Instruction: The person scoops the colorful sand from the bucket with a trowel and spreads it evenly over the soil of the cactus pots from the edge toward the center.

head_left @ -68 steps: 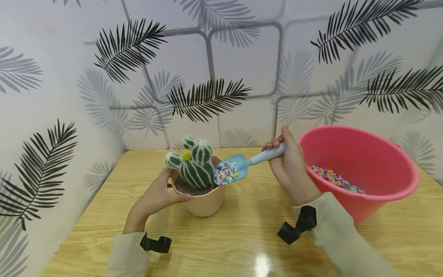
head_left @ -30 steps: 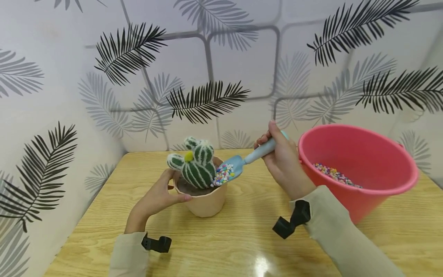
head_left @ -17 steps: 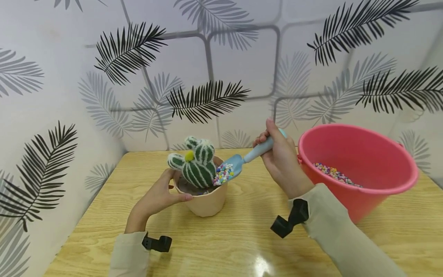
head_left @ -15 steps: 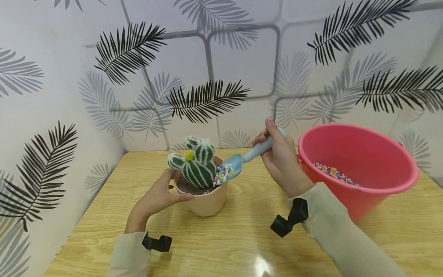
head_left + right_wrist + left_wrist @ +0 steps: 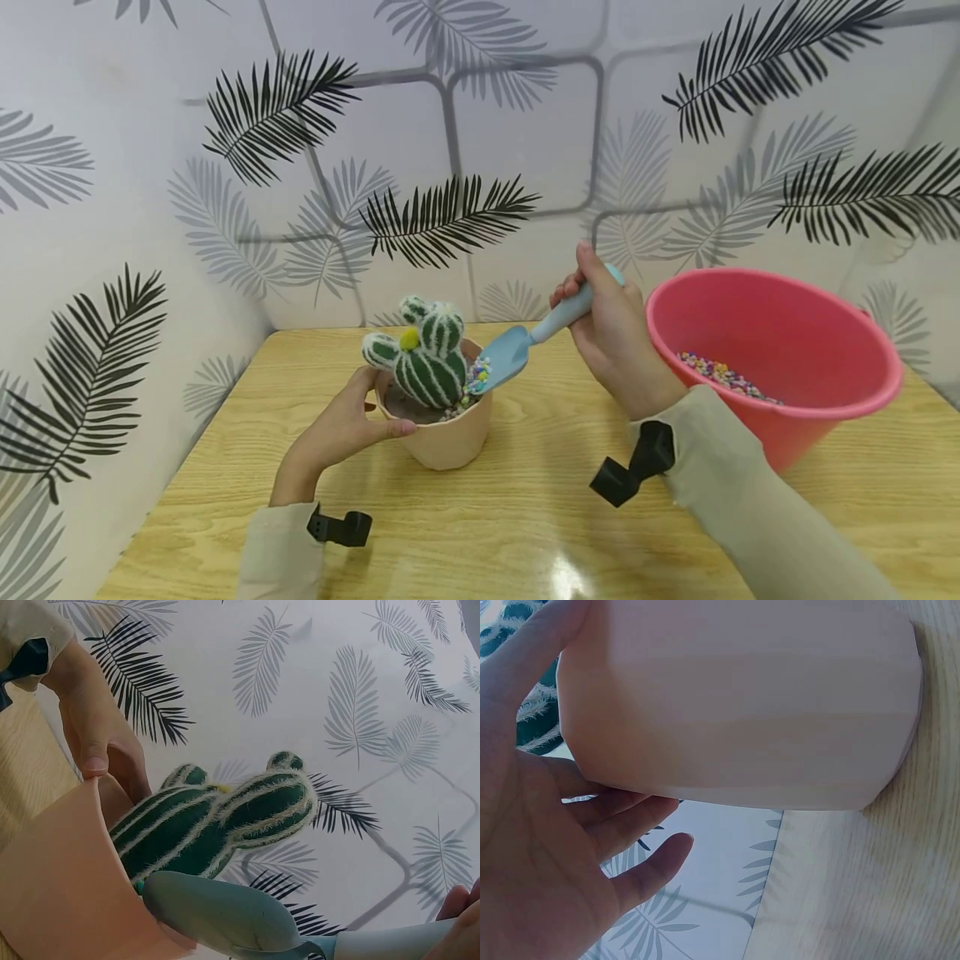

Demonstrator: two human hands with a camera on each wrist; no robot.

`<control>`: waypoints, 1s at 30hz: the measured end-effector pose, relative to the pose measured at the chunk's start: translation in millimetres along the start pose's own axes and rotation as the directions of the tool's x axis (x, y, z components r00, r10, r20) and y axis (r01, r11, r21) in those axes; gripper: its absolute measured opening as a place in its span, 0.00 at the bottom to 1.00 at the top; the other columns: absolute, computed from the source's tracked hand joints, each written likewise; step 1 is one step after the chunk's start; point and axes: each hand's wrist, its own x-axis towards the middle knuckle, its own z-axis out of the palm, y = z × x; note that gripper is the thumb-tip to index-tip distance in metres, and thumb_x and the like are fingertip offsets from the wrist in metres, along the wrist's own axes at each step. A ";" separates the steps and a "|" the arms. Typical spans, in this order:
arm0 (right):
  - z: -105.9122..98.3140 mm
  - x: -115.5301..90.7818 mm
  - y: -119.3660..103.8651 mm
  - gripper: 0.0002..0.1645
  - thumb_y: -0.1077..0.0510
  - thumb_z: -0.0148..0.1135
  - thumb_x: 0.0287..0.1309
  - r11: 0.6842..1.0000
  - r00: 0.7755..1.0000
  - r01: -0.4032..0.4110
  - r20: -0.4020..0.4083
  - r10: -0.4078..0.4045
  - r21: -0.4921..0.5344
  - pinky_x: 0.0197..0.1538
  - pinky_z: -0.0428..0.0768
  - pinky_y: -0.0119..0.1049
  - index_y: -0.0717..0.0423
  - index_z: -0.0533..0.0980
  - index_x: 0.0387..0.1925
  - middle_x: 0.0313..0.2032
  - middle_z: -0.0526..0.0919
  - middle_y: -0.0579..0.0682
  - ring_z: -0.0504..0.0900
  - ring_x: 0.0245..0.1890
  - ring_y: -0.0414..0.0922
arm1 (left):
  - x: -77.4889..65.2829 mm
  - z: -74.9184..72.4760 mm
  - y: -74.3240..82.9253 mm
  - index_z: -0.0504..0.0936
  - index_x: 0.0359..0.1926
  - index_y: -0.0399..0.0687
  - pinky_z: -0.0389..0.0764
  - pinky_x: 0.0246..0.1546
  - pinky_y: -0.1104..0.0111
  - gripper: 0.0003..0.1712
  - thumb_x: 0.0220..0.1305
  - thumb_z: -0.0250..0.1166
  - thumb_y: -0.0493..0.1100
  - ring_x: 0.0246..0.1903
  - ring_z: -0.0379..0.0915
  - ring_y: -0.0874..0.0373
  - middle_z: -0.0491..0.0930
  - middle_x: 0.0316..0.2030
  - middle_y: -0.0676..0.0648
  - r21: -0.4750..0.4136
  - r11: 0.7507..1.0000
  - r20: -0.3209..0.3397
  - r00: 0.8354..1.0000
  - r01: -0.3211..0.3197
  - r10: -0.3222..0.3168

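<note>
A green and white woolly cactus (image 5: 427, 367) with a yellow bobble stands in a peach flower pot (image 5: 450, 442) on the table. My left hand (image 5: 341, 425) holds the pot's left side, thumb at the front rim, fingers round the back. In my right hand (image 5: 618, 342) is the handle of a light blue hand trowel (image 5: 506, 354). Its blade tilts down over the pot's right rim, with a few coloured pebbles (image 5: 480, 373) at the tip. Other pebbles lie in the pot at the cactus's foot. The right wrist view shows the blade's underside close to the cactus.
At the right stands a large pink bucket (image 5: 780, 333) with coloured pebbles (image 5: 723, 375) inside, close to my right forearm. A leaf-patterned wall (image 5: 525, 167) rises behind the wooden table (image 5: 465, 533), and more of it runs along the left.
The trowel has moved left to the pot and tipped down. Most pebbles have left its blade, and some now lie beside the cactus. The left hand keeps its place on the pot.
</note>
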 end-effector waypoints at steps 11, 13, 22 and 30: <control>4.2 0.3 -2.7 0.25 0.55 0.51 0.69 1.000 1.000 -0.015 -0.008 0.015 0.003 0.34 0.73 0.28 0.53 0.70 0.13 0.13 0.71 0.44 0.70 0.19 0.38 | -2.0 1.3 -1.6 0.52 0.71 0.39 0.67 0.58 0.44 0.51 0.55 0.71 0.49 0.65 0.58 0.39 0.60 0.66 0.36 -0.003 1.000 0.001 1.000 0.001 -0.001; 4.5 0.4 -0.9 0.23 0.55 0.51 0.68 1.000 1.000 -0.023 -0.013 0.023 0.005 0.34 0.73 0.28 0.53 0.70 0.14 0.13 0.71 0.44 0.70 0.19 0.38 | -2.4 1.5 -1.8 0.52 0.71 0.38 0.68 0.58 0.44 0.51 0.55 0.71 0.49 0.65 0.58 0.39 0.60 0.66 0.36 0.001 1.000 -0.001 1.000 0.002 -0.002; 3.1 0.6 14.2 0.21 0.56 0.51 0.68 0.994 0.997 -0.072 0.019 0.073 -0.085 0.36 0.74 0.29 0.52 0.69 0.17 0.16 0.71 0.43 0.71 0.20 0.39 | -1.7 3.4 -1.6 0.53 0.70 0.39 0.67 0.58 0.44 0.49 0.56 0.70 0.48 0.64 0.59 0.40 0.61 0.64 0.37 -0.010 1.000 0.005 1.000 -0.009 0.010; 5.1 -1.1 15.7 0.20 0.56 0.52 0.68 0.988 0.998 -0.055 0.008 0.056 -0.146 0.37 0.75 0.30 0.52 0.67 0.18 0.16 0.71 0.43 0.72 0.20 0.39 | -2.6 0.5 0.7 0.55 0.69 0.41 0.67 0.57 0.44 0.47 0.56 0.70 0.49 0.63 0.60 0.42 0.63 0.62 0.39 -0.011 1.000 0.004 1.000 0.005 -0.005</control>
